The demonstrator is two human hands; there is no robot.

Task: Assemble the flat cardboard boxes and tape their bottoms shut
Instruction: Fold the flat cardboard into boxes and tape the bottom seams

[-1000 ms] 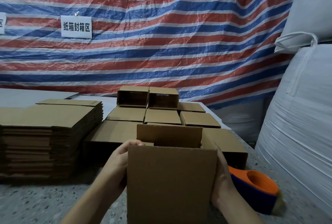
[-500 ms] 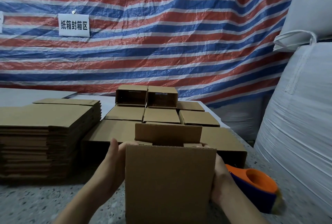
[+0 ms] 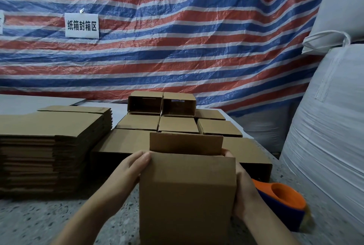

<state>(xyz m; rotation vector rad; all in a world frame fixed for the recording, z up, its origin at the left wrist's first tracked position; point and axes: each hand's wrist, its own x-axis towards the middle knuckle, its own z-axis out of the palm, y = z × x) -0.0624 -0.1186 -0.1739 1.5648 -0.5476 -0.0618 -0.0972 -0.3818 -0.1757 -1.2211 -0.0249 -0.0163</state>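
Item in hand: one small brown corrugated cardboard box point(image 3: 187, 195), already opened into a rectangular tube, standing upright on the speckled grey counter point(image 3: 39, 223) directly before the person. The near flap is rising level with the wall; the far flap point(image 3: 186, 144) is standing up behind it.

Step, as judged: the bottom flaps are being folded inward ahead of taping. The left hand point(image 3: 130, 168) is holding the box's left side, its fingers point(image 3: 144, 157) curling over the top corner. The right hand point(image 3: 243, 191) is gripping the right side, a fingertip hooking over the rim; the remaining fingers are hidden behind the cardboard.

Next move, as judged: pressing the two long flaps flat together, then reaching for the orange-and-blue tape dispenser point(image 3: 283, 203) lying just beside the right wrist.

Also present: a tall stack of flat cardboard blanks point(image 3: 53, 146) at left; a group of assembled small boxes point(image 3: 177, 124) behind.

Condition: clean, uncreased, edges crisp; no tape visible on it.
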